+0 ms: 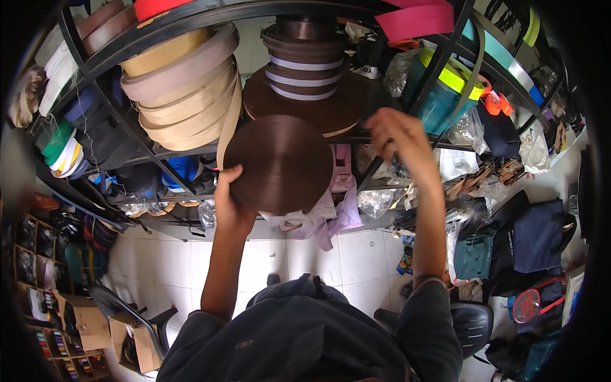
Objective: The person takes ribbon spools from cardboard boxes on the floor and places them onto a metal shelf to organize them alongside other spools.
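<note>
My left hand (pixel 234 207) grips a large flat roll of dark brown webbing (pixel 278 164) at its lower left edge, thumb on the face and the other fingers hidden beneath. The roll is held up in front of the shelf. To its right, my right hand (pixel 400 137) is raised apart from it, fingers loosely bent and spread, with nothing seen in them. Behind the held roll, a stack of brown and white-striped webbing rolls (pixel 304 73) stands on a wider brown roll (pixel 347 105). Left of that are stacked beige webbing rolls (pixel 184 105), a loose end hanging down.
Black metal shelf bars (pixel 130 124) frame the rolls. At the right are a teal container (pixel 439 95), plastic bags and dark fabric bags (pixel 541 232). Lilac cloth (pixel 344 213) hangs below the shelf. Chairs (pixel 471 325) and cardboard boxes (pixel 86 321) stand on either side of me.
</note>
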`<act>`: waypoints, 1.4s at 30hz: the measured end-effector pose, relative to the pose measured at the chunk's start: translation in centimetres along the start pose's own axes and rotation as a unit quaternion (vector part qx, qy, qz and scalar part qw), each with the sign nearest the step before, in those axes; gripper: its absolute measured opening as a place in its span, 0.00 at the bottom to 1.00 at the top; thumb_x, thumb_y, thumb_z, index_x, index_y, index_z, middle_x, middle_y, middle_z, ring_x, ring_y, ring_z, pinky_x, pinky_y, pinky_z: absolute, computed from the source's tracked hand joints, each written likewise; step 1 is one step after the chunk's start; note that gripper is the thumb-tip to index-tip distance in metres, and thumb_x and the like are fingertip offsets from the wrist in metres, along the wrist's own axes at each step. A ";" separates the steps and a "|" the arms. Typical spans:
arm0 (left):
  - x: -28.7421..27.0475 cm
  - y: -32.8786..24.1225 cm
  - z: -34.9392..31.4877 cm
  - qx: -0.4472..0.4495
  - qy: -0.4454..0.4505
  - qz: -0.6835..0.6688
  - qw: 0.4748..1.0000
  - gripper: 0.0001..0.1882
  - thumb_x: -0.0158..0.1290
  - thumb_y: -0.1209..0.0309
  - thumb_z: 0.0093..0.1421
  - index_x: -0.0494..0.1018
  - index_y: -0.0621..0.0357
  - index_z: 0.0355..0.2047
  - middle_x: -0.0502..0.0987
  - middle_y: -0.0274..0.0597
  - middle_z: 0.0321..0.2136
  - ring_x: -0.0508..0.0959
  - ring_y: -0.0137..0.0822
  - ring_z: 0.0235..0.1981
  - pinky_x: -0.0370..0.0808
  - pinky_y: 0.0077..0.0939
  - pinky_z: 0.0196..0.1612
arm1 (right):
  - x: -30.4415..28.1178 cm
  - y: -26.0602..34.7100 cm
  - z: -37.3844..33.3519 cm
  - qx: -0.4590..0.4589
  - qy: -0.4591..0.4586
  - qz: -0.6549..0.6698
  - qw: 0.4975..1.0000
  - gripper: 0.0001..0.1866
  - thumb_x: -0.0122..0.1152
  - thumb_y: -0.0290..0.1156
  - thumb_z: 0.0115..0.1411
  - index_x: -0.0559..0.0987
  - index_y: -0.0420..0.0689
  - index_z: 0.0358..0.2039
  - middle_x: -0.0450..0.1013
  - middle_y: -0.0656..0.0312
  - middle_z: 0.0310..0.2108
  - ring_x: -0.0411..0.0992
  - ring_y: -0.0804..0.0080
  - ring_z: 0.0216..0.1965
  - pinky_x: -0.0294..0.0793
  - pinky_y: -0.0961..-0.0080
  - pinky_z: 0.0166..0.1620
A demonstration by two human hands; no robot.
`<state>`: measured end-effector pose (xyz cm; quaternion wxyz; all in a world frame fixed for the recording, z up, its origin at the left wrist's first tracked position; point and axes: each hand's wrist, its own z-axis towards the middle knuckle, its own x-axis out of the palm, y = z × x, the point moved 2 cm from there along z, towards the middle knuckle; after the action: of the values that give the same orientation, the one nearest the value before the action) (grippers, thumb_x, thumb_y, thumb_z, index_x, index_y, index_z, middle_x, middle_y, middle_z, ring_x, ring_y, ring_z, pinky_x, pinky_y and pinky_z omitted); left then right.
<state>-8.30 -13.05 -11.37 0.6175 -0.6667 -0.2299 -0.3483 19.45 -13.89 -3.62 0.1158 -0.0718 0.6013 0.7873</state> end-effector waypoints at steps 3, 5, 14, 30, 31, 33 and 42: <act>0.8 -0.6 1.4 0.015 0.014 -0.011 1.000 0.24 0.50 0.62 0.55 0.65 0.62 0.51 0.71 0.41 0.47 0.71 0.37 0.50 0.66 0.33 0.53 | 3.5 -0.7 0.7 0.027 0.078 0.071 0.994 0.20 0.50 0.44 0.63 0.71 0.39 0.44 0.69 0.61 0.30 0.70 0.79 0.25 0.70 0.83 0.19; 1.5 -0.8 2.0 0.034 0.021 -0.005 0.999 0.24 0.49 0.62 0.56 0.65 0.62 0.51 0.71 0.41 0.47 0.71 0.37 0.50 0.66 0.33 0.53 | 5.5 -1.4 0.9 0.045 0.083 0.109 0.990 0.22 0.50 0.44 0.63 0.68 0.39 0.49 0.69 0.58 0.37 0.72 0.77 0.31 0.73 0.81 0.21; 4.5 -0.4 2.5 -0.054 0.123 0.086 0.987 0.27 0.45 0.51 0.62 0.64 0.60 0.52 0.72 0.37 0.46 0.74 0.33 0.44 0.71 0.31 0.50 | 5.9 -2.6 0.5 0.046 -0.009 0.308 0.950 0.24 0.59 0.35 0.57 0.68 0.40 0.52 0.70 0.57 0.46 0.70 0.69 0.46 0.70 0.76 0.49; 6.0 -2.8 17.9 0.207 0.208 0.564 0.772 0.68 0.72 0.55 0.33 0.37 0.76 0.61 0.63 0.62 0.55 0.64 0.46 0.58 0.58 0.29 0.61 | 0.7 -6.6 4.2 0.029 -0.208 0.625 0.751 0.18 0.55 0.32 0.57 0.72 0.40 0.47 0.71 0.49 0.46 0.73 0.64 0.36 0.74 0.77 0.36; 5.8 -2.9 18.4 0.203 0.226 0.547 0.780 0.68 0.72 0.56 0.33 0.37 0.76 0.61 0.63 0.61 0.55 0.64 0.46 0.58 0.58 0.29 0.61 | 0.7 -7.1 5.5 -0.007 -0.132 0.667 0.733 0.19 0.53 0.31 0.57 0.71 0.39 0.48 0.67 0.45 0.49 0.73 0.63 0.36 0.73 0.78 0.35; 6.0 -2.5 19.1 0.172 0.235 0.530 0.797 0.64 0.71 0.59 0.35 0.40 0.74 0.61 0.63 0.59 0.55 0.64 0.45 0.58 0.58 0.30 0.61 | 0.5 -8.3 7.6 -0.079 0.017 0.727 0.682 0.21 0.50 0.28 0.56 0.69 0.38 0.50 0.59 0.37 0.56 0.71 0.62 0.36 0.72 0.80 0.34; 6.9 -2.5 21.5 0.137 0.277 0.428 0.849 0.46 0.67 0.63 0.44 0.53 0.64 0.58 0.67 0.50 0.53 0.66 0.39 0.55 0.61 0.30 0.58 | 2.3 -9.0 12.9 -0.045 -0.044 0.776 0.628 0.16 0.43 0.28 0.56 0.73 0.36 0.41 0.71 0.44 0.42 0.73 0.59 0.32 0.74 0.73 0.34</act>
<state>-1.74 7.58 -4.44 0.8284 -0.4836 0.2137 -0.1849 20.03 0.99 -9.16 -0.5149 0.4508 0.3927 0.6144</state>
